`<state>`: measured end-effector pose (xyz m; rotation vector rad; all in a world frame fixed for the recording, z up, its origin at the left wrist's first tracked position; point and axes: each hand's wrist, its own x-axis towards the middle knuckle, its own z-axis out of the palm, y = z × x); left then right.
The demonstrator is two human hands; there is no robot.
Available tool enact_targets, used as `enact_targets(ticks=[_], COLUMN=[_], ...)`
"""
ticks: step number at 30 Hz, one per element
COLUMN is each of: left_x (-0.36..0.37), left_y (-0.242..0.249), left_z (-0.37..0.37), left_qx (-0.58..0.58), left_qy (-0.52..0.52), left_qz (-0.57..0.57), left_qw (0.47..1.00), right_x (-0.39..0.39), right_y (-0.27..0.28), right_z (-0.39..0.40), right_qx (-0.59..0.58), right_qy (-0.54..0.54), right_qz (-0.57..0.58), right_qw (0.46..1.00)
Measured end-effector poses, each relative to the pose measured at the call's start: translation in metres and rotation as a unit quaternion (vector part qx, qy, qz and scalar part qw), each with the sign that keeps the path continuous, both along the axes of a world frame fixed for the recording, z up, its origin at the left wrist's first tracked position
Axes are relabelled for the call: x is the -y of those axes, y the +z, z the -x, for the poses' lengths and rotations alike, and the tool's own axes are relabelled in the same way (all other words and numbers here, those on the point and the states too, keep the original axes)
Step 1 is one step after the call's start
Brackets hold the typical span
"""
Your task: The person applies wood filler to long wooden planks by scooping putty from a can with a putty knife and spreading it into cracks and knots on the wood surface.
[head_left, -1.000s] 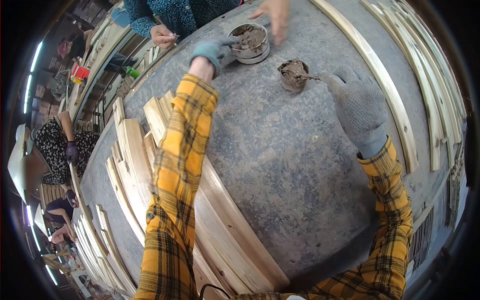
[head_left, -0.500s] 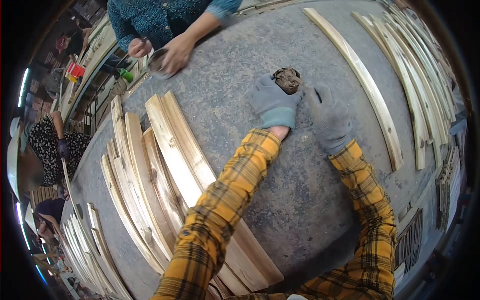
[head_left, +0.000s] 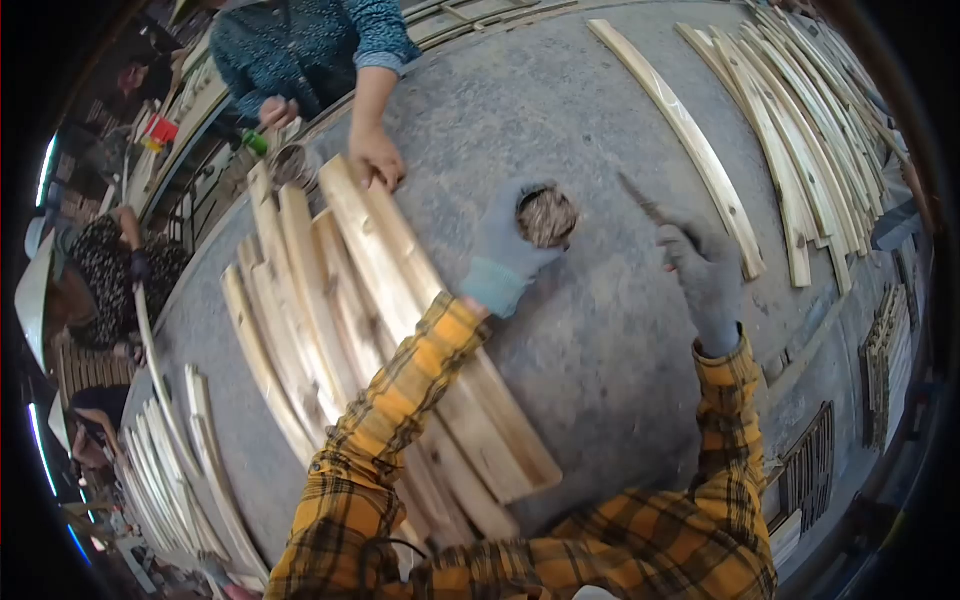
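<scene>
My left hand, in a grey glove with a teal cuff, is wrapped round a small round container of rough brown, paste-like stuff. To its right, my gloved right hand grips a thin, flat-bladed knife; the blade points up and left, apart from the container. Beside my left forearm lie several pale wooden slats, side by side on the grey table. A single curved slat lies beyond my right hand.
Across the table, a person in a teal patterned top has one hand at the slats' far ends. A small round container stands near that person. More slats lie at the far right. Other people work at the left.
My left hand and the container have moved left and down. My right hand has moved away from it to the right, and the blade now shows. The other person's hand has moved to the slats.
</scene>
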<state>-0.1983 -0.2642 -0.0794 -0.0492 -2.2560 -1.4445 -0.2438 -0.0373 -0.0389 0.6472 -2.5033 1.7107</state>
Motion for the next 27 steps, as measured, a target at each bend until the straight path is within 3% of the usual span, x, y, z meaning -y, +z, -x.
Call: enact_targets(ticks=[1, 2, 6, 8, 11, 18, 20, 21, 22, 23, 24, 26, 27], left_x=[-0.005, -0.01, -0.029, -0.035, -0.044, -0.053, -0.053, -0.06, -0.07, -0.079, -0.087, -0.098, -0.109], left_y=[0.011, 0.023, 0.057, 0.061, 0.072, 0.084, 0.075, 0.075, 0.076, 0.076, 0.07, 0.053, 0.052], left_z=[-0.031, -0.06, -0.166, -0.208, -0.261, -0.354, -0.37, -0.382, -0.389, -0.399, -0.405, -0.42, -0.43], left_qx=[0.002, 0.002, 0.037, 0.018, 0.014, 0.074, 0.085, 0.078, 0.087, 0.094, 0.047, 0.055, 0.077], left_qy=[0.006, -0.014, -0.004, 0.015, 0.046, 0.023, -0.029, -0.023, 0.013, 0.048, 0.095, 0.152, 0.208], left_qz=[0.004, -0.026, -0.084, -0.125, -0.071, -0.028, -0.115, -0.117, -0.168, -0.217, -0.17, -0.138, -0.109], left_qw=[1.0, 1.0, 0.996, 0.992, 0.996, 0.997, 0.989, 0.99, 0.982, 0.97, 0.98, 0.977, 0.969], right_x=[0.0, 0.005, 0.021, 0.018, 0.007, -0.025, -0.027, -0.028, -0.029, -0.03, -0.032, -0.036, -0.044], right_y=[0.002, 0.004, 0.03, 0.048, 0.064, 0.084, 0.072, 0.065, 0.062, 0.064, 0.066, 0.066, 0.074], right_z=[-0.017, -0.04, -0.121, -0.162, -0.216, -0.312, -0.331, -0.344, -0.351, -0.366, -0.383, -0.406, -0.414], right_qx=[0.141, 0.178, 0.195, 0.032, -0.07, -0.084, -0.095, -0.215, -0.329, -0.333, -0.358, -0.388, -0.367], right_qy=[0.032, 0.041, 0.122, 0.163, 0.179, 0.22, 0.233, 0.186, 0.138, 0.146, 0.125, 0.102, 0.14], right_qz=[0.023, 0.043, 0.106, -0.016, -0.061, -0.051, -0.04, -0.098, -0.152, -0.151, -0.192, -0.231, -0.257], right_qw=[0.989, 0.982, 0.967, 0.986, 0.979, 0.971, 0.967, 0.954, 0.922, 0.919, 0.905, 0.886, 0.883])
